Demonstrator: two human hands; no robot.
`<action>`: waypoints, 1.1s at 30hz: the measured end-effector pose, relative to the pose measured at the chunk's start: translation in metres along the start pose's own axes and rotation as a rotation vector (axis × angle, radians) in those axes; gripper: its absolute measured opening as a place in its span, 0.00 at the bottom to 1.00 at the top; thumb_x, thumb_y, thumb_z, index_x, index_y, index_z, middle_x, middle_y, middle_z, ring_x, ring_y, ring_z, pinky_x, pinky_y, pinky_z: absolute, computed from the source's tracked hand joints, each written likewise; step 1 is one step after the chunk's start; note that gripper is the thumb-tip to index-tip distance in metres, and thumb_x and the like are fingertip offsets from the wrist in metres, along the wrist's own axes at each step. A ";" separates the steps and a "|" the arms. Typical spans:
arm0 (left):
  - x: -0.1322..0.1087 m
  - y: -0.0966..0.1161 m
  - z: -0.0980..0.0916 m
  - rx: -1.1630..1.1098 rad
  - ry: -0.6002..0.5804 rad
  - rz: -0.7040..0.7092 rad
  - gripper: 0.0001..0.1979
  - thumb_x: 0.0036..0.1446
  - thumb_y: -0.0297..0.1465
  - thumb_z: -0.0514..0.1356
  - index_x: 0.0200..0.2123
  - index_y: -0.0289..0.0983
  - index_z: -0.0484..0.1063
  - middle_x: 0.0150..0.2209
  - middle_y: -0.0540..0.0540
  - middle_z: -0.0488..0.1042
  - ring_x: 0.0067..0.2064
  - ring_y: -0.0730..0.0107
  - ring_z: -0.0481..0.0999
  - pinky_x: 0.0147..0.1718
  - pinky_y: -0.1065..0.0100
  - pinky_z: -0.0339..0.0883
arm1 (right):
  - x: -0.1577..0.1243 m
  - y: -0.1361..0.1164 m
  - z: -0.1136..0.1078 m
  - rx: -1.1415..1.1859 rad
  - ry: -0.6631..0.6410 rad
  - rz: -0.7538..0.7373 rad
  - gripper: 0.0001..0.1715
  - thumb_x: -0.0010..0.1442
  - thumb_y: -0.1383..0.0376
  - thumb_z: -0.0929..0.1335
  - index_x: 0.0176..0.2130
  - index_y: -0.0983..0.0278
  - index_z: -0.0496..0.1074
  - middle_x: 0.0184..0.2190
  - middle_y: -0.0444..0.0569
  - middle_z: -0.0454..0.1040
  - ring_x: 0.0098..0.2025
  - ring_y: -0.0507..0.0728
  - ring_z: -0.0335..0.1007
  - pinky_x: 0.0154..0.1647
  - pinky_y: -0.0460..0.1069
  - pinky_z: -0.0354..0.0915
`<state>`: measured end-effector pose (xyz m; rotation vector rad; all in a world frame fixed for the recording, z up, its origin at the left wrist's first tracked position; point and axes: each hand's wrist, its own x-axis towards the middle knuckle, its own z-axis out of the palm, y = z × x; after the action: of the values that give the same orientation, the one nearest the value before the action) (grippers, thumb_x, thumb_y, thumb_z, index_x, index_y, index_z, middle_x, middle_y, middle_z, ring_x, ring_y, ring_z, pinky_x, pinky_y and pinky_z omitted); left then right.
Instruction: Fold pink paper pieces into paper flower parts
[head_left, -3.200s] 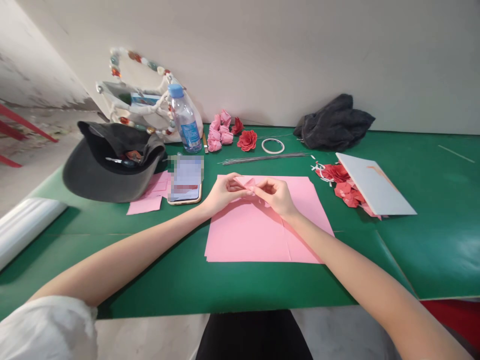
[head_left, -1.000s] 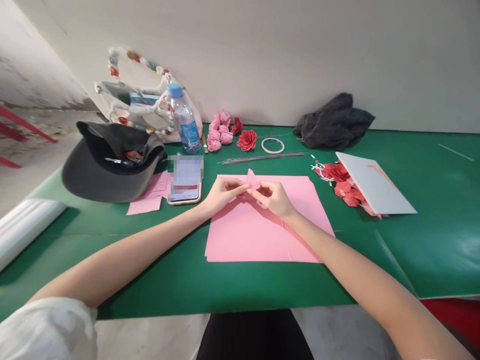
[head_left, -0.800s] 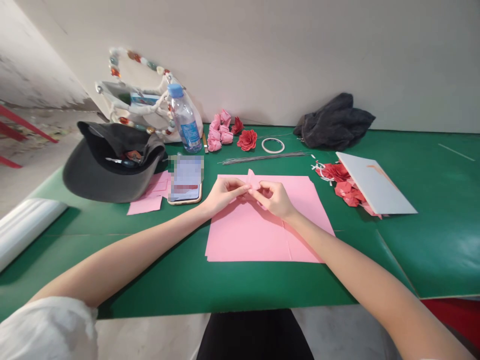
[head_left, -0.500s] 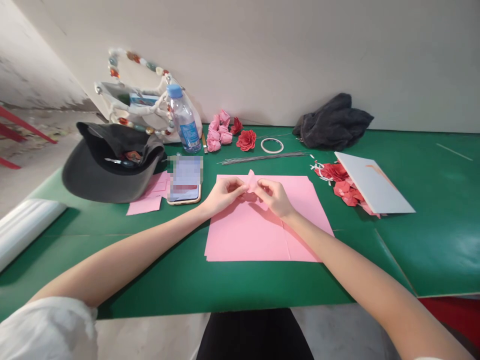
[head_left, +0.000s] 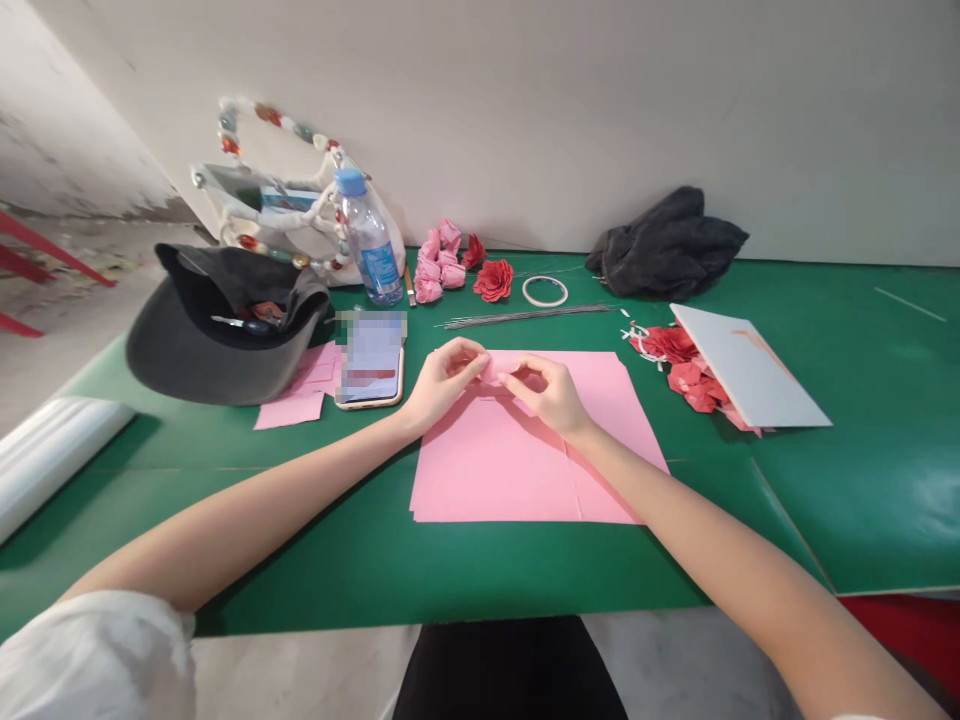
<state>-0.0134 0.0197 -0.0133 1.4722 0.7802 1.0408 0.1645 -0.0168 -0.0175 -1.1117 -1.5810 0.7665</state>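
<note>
In the head view, the person's left hand is curling its fingers and is pinching a small folded piece of pink paper at the fingertips. This small piece is lying just above a large flat sheet of pink paper, near the front-middle of the green tabletop. The right hand is curving half open and is reaching the same small piece from the other side, but I cannot tell if it is really gripping, because the pink colours are mixing together. Just beside the left hand, a smartphone with a blurred screen is lying. Toward the far edge of the tabletop, pink paper roses, a red paper rose and a bundle of thin metal wires are lying. The step in hand seems to be the shaping of the small paper piece, and the next move seems to call for a steady pinch from both hands, because the piece is so small.
</note>
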 end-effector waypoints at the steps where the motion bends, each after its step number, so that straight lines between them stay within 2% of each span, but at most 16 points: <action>1: 0.000 -0.001 0.000 -0.028 0.015 -0.013 0.13 0.56 0.39 0.63 0.38 0.35 0.68 0.31 0.49 0.72 0.31 0.72 0.74 0.30 0.70 0.70 | -0.001 0.000 0.000 0.026 -0.023 -0.015 0.13 0.56 0.62 0.70 0.42 0.62 0.74 0.35 0.47 0.77 0.37 0.56 0.73 0.42 0.51 0.67; 3: 0.001 -0.002 -0.001 -0.091 0.033 -0.035 0.16 0.54 0.38 0.65 0.41 0.36 0.67 0.31 0.50 0.72 0.29 0.72 0.75 0.28 0.70 0.70 | -0.002 -0.001 0.001 0.072 -0.071 -0.052 0.25 0.57 0.64 0.70 0.54 0.57 0.68 0.42 0.47 0.77 0.41 0.56 0.74 0.47 0.54 0.68; 4: 0.001 -0.003 -0.001 -0.117 0.036 -0.040 0.16 0.53 0.38 0.65 0.41 0.37 0.67 0.31 0.50 0.73 0.29 0.72 0.75 0.28 0.70 0.70 | -0.002 0.000 0.001 0.082 -0.092 -0.073 0.26 0.57 0.65 0.69 0.56 0.56 0.66 0.45 0.47 0.77 0.43 0.56 0.74 0.49 0.54 0.68; 8: 0.002 -0.002 -0.002 -0.085 0.035 -0.032 0.14 0.51 0.38 0.67 0.36 0.34 0.72 0.31 0.48 0.75 0.31 0.72 0.75 0.31 0.72 0.68 | -0.002 0.005 -0.001 0.068 -0.128 -0.114 0.13 0.60 0.66 0.67 0.45 0.57 0.75 0.45 0.47 0.77 0.46 0.56 0.74 0.52 0.54 0.67; 10: 0.002 -0.002 -0.002 -0.063 0.018 -0.051 0.14 0.51 0.39 0.67 0.35 0.33 0.75 0.31 0.46 0.76 0.31 0.71 0.75 0.32 0.70 0.68 | -0.002 0.006 -0.002 0.062 -0.156 -0.088 0.10 0.60 0.66 0.67 0.41 0.59 0.77 0.41 0.47 0.79 0.46 0.56 0.74 0.52 0.54 0.67; 16: 0.002 -0.002 -0.002 -0.040 0.031 -0.087 0.17 0.48 0.41 0.68 0.35 0.33 0.76 0.31 0.45 0.77 0.30 0.69 0.76 0.31 0.69 0.68 | -0.001 0.002 -0.002 0.074 -0.242 -0.105 0.12 0.60 0.67 0.67 0.42 0.57 0.78 0.42 0.48 0.78 0.47 0.57 0.73 0.53 0.57 0.66; 23: -0.001 0.003 -0.001 -0.040 0.066 -0.132 0.18 0.45 0.42 0.69 0.32 0.34 0.75 0.30 0.46 0.77 0.28 0.73 0.73 0.26 0.72 0.67 | 0.000 0.010 -0.002 0.078 -0.252 -0.119 0.07 0.59 0.64 0.69 0.37 0.57 0.79 0.38 0.47 0.76 0.42 0.57 0.73 0.48 0.55 0.68; 29: 0.000 0.003 -0.001 -0.010 0.079 -0.107 0.17 0.46 0.42 0.69 0.32 0.33 0.75 0.30 0.46 0.76 0.28 0.74 0.72 0.26 0.73 0.65 | 0.002 0.008 -0.002 0.115 -0.172 -0.033 0.06 0.58 0.61 0.71 0.32 0.59 0.79 0.35 0.47 0.78 0.41 0.56 0.73 0.48 0.55 0.67; 33: 0.000 0.002 -0.001 -0.028 0.090 -0.095 0.16 0.47 0.41 0.69 0.33 0.34 0.75 0.31 0.46 0.77 0.28 0.74 0.72 0.27 0.72 0.65 | 0.002 0.006 -0.001 0.139 -0.107 0.035 0.08 0.57 0.59 0.71 0.32 0.61 0.77 0.34 0.48 0.78 0.41 0.57 0.75 0.49 0.55 0.68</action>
<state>-0.0145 0.0201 -0.0112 1.3589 0.8880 1.0477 0.1673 -0.0125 -0.0217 -1.0135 -1.5747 0.9585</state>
